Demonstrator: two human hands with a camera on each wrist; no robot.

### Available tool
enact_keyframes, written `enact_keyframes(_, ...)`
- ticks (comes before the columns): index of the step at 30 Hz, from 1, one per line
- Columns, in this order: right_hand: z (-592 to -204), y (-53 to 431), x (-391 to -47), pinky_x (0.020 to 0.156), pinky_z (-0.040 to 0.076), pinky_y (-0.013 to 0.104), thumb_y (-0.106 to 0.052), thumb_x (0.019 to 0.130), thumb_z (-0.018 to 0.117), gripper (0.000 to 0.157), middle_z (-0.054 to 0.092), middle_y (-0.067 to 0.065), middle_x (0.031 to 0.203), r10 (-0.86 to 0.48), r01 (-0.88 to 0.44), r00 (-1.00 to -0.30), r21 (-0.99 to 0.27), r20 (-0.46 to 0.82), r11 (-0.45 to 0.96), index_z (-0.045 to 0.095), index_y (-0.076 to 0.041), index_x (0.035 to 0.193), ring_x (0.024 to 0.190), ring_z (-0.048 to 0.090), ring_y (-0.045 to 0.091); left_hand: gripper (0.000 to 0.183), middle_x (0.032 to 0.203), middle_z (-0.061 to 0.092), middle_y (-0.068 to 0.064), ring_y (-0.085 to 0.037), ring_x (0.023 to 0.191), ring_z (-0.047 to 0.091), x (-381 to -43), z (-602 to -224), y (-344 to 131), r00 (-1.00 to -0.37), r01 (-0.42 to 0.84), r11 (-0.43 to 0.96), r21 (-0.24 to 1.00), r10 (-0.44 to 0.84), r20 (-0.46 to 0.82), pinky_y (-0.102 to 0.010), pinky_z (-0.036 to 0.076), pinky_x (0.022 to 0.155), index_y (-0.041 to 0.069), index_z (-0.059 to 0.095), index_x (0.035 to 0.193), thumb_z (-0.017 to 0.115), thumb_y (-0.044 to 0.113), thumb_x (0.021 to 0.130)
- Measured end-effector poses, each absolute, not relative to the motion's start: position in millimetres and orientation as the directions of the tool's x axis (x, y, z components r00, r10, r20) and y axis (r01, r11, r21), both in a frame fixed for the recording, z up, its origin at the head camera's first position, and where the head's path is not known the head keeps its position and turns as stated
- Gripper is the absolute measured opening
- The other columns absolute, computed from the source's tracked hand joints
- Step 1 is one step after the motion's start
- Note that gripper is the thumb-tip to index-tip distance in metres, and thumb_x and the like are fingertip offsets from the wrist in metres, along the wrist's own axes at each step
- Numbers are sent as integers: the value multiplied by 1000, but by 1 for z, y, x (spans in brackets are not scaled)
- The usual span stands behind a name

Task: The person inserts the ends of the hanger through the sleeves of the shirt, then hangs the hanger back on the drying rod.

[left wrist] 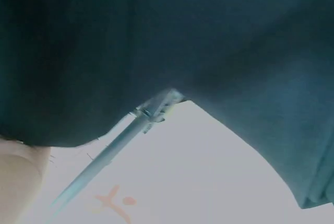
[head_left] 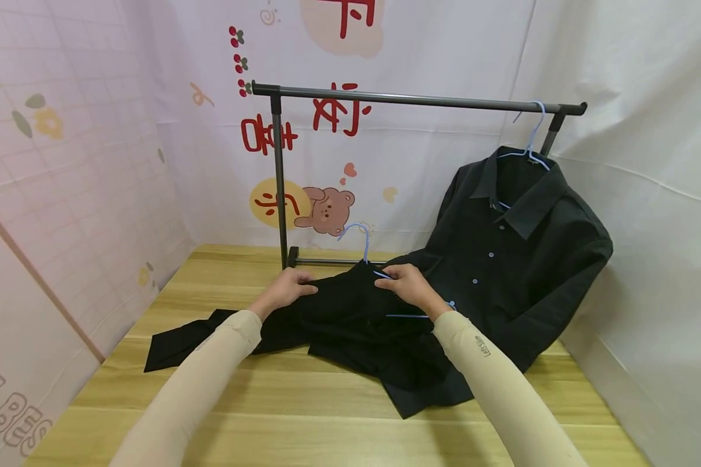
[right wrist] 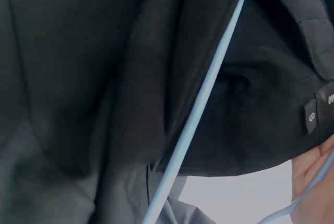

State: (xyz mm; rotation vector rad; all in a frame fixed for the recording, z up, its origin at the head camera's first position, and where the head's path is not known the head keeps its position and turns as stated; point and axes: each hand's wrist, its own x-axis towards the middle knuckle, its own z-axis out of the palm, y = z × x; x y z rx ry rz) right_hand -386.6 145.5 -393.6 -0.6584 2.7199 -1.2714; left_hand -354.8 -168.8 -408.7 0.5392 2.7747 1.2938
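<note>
A crumpled black shirt (head_left: 344,301) is spread over the table, one sleeve stretching out to the left. The hook of a light blue hanger (head_left: 366,243) sticks up from it at the collar. My left hand (head_left: 289,287) grips the cloth on the shirt's left shoulder side; in the left wrist view that hand is mostly hidden behind dark fabric. My right hand (head_left: 410,285) pinches the hanger's right arm near the collar. In the right wrist view, the hanger's lower bar (right wrist: 193,114) crosses the shirt, and a small collar label (right wrist: 326,104) shows near my fingers (right wrist: 308,166).
Behind the shirt stands a dark metal garment rack (head_left: 415,98). Another black buttoned shirt (head_left: 496,259) hangs from its right end on a blue hanger (head_left: 531,136), its lower part meeting the shirt on the wooden table (head_left: 304,395). White printed curtains (head_left: 82,162) enclose the table.
</note>
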Motion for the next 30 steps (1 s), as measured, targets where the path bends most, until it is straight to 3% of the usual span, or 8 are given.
enact_keyframes(5, -393, 150, -386, 53, 32, 29, -26, 93, 72, 19, 38, -4, 59, -394, -361, -908, -740, 141, 568, 70, -9, 84, 53, 36, 16, 9, 82, 60, -4, -21, 75, 51, -352, -413, -180, -945, 268, 587, 764, 316, 89, -35, 43, 70, 4, 70, 92, 65, 11, 97)
enact_keyframes(7, -391, 153, -387, 53, 33, 29, -26, 93, 72, 19, 40, -3, 60, -389, -364, -909, -739, 150, 566, 70, -9, 84, 54, 38, 16, 11, 96, 65, -7, -22, 86, 56, -350, -415, -186, -950, 254, 595, 762, 301, 82, -38, 48, 78, 5, 72, 102, 65, 11, 97)
enact_keyframes(11, -385, 165, -390, 57, 38, 30, -28, 94, 70, 21, 48, 0, 63, -371, -340, -918, -761, 140, 552, 71, -9, 85, 59, 47, 19, 22, 115, 64, -14, -20, 73, 54, -349, -420, -198, -965, 183, 588, 788, 260, 31, -37, 48, 66, 2, 69, 117, 63, 13, 99)
enact_keyframes(14, -382, 174, -393, 58, 40, 32, -29, 95, 69, 22, 51, 4, 67, -351, -306, -929, -785, 121, 539, 72, -8, 88, 63, 51, 22, 27, 120, 63, -19, -23, 76, 57, -347, -424, -208, -971, 145, 591, 793, 238, 0, -38, 49, 68, -1, 66, 123, 61, 13, 100)
enact_keyframes(17, -380, 182, -394, 57, 39, 32, -30, 95, 69, 23, 50, 5, 68, -327, -277, -939, -799, 107, 534, 71, -8, 90, 62, 49, 23, 32, 127, 60, -21, -32, 103, 61, -344, -428, -219, -976, 110, 600, 792, 218, -30, -45, 52, 83, -2, 64, 127, 60, 15, 100)
enact_keyframes(20, -380, 187, -396, 54, 37, 32, -31, 94, 70, 23, 47, 3, 66, -301, -259, -948, -804, 105, 535, 72, -8, 92, 59, 45, 22, 27, 121, 62, -21, -35, 112, 57, -340, -432, -230, -971, 91, 606, 790, 231, -65, -47, 50, 89, -5, 68, 116, 61, 16, 100)
enact_keyframes(24, -379, 193, -399, 51, 35, 31, -31, 94, 71, 22, 45, 2, 64, -269, -247, -956, -808, 114, 535, 73, -9, 95, 57, 43, 21, 22, 78, 58, -4, -20, 74, 54, -334, -437, -244, -946, 91, 602, 793, 302, -120, -34, 44, 73, -4, 63, 81, 65, 12, 96)
enact_keyframes(30, -380, 198, -401, 51, 35, 32, -31, 94, 71, 23, 46, 2, 64, -255, -242, -960, -803, 116, 544, 73, -8, 97, 57, 44, 21, 27, 72, 47, 2, -15, 68, 41, -330, -436, -267, -938, 99, 607, 789, 321, -129, -32, 36, 67, -9, 58, 82, 63, 12, 97)
